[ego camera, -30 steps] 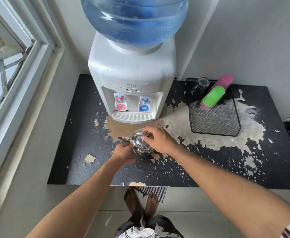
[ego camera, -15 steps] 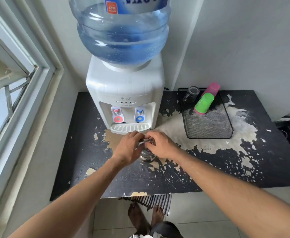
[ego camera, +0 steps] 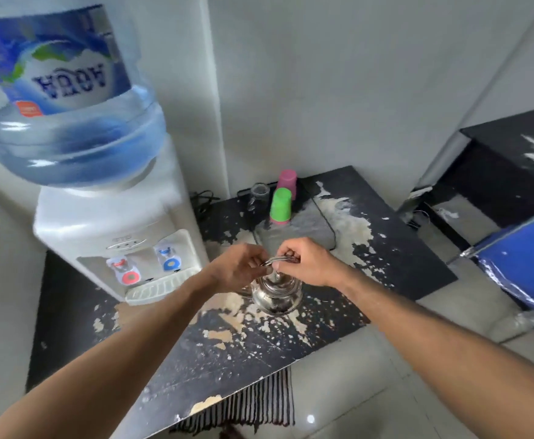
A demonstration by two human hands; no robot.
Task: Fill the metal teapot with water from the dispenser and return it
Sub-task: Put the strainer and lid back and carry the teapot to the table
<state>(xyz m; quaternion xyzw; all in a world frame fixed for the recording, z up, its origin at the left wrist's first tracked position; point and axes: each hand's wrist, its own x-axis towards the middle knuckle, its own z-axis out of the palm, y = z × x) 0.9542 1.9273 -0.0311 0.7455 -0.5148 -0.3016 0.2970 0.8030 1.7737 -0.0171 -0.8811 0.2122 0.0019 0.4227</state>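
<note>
the dispenser [ego camera: 113,236] stands at the back left of the worktop [ego camera: 79,337], a water bottle [ego camera: 66,99] on top of it. the teapot [ego camera: 276,293] sits on the worktop to the dispenser's right, before a tray [ego camera: 317,229] holding cups [ego camera: 280,205]. both hands [ego camera: 240,267] [ego camera: 306,263] meet above the teapot at its handle [ego camera: 276,259].

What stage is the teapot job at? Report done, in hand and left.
Done: nothing shows filling; whether the metal teapot holds water cannot be told. In hand: both the left hand and the right hand have a grip on its wire handle, with the pot over the peeling table, right of the dispenser. Left: not under the blue tap or the red tap now.
</note>
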